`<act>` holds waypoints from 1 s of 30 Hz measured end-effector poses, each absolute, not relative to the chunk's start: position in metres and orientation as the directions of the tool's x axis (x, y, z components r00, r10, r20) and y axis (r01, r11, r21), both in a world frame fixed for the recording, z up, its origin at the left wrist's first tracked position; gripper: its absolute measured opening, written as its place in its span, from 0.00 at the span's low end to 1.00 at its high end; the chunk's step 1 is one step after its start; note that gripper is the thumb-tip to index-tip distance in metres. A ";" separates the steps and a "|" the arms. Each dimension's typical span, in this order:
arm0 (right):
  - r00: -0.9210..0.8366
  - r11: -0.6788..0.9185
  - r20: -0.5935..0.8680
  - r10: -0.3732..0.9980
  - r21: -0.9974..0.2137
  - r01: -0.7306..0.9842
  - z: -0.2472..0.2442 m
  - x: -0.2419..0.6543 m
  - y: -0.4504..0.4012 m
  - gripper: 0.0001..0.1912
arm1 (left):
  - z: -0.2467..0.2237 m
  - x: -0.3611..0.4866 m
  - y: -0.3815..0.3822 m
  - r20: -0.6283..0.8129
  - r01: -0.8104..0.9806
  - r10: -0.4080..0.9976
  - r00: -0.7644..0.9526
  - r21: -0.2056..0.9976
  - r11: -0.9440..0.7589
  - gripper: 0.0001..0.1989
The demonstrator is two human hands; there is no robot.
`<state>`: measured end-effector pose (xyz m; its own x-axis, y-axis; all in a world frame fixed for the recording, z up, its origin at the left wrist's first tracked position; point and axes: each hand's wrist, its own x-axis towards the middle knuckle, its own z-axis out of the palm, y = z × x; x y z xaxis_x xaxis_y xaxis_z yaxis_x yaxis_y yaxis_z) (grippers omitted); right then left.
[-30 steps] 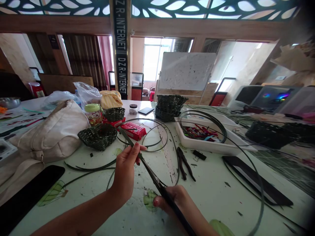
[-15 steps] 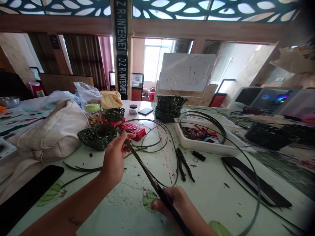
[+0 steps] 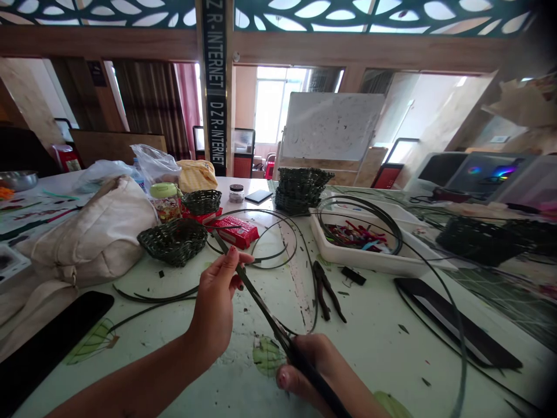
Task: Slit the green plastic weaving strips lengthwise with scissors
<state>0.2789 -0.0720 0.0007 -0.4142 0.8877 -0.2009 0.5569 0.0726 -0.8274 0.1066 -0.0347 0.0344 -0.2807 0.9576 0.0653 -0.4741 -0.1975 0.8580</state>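
Pale green worktable (image 3: 374,331): a dark flat weaving strip (image 3: 261,305) is being held diagonally at lower centre, long axis running far-left to near-right, being pinched by the left hand (image 3: 215,305), nearer the far tip, and clenched by the right hand (image 3: 315,368).

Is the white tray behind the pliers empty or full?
Not empty: the white plastic tray holds a pile of red, blue and other coloured scraps, and a dark strip coil rests across it.
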 end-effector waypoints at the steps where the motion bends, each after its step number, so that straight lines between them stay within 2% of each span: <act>1: -0.421 0.076 -0.198 0.885 -0.831 0.551 0.001 0.279 -0.072 0.29 | 0.034 0.107 -0.035 0.061 -0.474 0.958 -0.282 0.859 -0.194 0.11; 16: -0.292 -0.024 -0.265 0.919 -0.776 0.630 -0.001 0.268 -0.069 0.27 | 0.030 0.104 -0.028 0.065 -0.443 0.952 -0.300 0.874 -0.199 0.13; 22: -0.303 0.024 -0.212 0.929 -0.782 0.623 -0.007 0.271 -0.066 0.27 | 0.030 0.103 -0.029 0.100 -0.419 0.953 -0.285 0.881 -0.217 0.12; 30: -0.409 0.067 -0.184 0.894 -0.847 0.527 -0.011 0.278 -0.064 0.31 | 0.029 0.113 -0.039 0.089 -0.424 0.961 -0.262 0.884 -0.198 0.13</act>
